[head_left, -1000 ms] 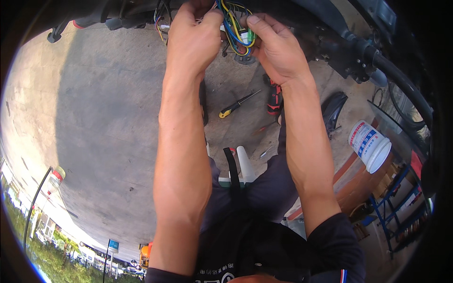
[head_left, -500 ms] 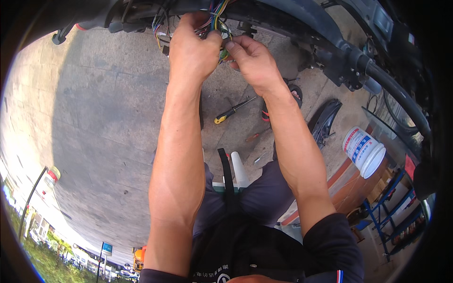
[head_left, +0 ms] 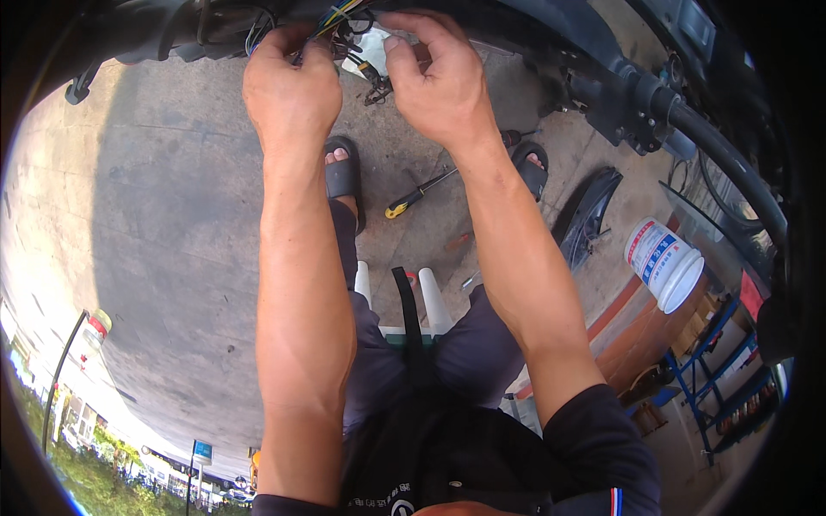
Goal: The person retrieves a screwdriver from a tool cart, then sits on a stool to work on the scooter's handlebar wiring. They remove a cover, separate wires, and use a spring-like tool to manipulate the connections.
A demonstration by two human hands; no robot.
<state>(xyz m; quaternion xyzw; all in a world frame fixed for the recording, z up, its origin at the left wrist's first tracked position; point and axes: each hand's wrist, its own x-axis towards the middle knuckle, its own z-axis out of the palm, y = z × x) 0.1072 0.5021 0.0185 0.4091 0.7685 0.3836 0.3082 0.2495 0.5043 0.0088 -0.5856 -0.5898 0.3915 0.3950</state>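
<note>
At the top, my left hand (head_left: 292, 86) is closed around a bundle of wires (head_left: 335, 19) hanging beneath the dark vehicle body. To its right, my right hand (head_left: 439, 86) has its index finger stretched toward a black wire loop, with the thumb apart from it. Between the hands hang dark connectors (head_left: 374, 82) and a pale, indistinct piece (head_left: 353, 62) behind them. The tips of several fingers are hidden.
Below lie a yellow-black screwdriver (head_left: 400, 206), a tool (head_left: 512, 138) and a curved black panel (head_left: 581, 211), beside my sandalled feet (head_left: 342, 185). A white bucket (head_left: 658, 258) and blue rack (head_left: 714, 378) are at right. A thick black tube (head_left: 731, 163) crosses the upper right.
My left hand has shifted left and my right hand has risen, its index finger now extended. The hands are farther apart, and the green connector formerly between them is out of sight.
</note>
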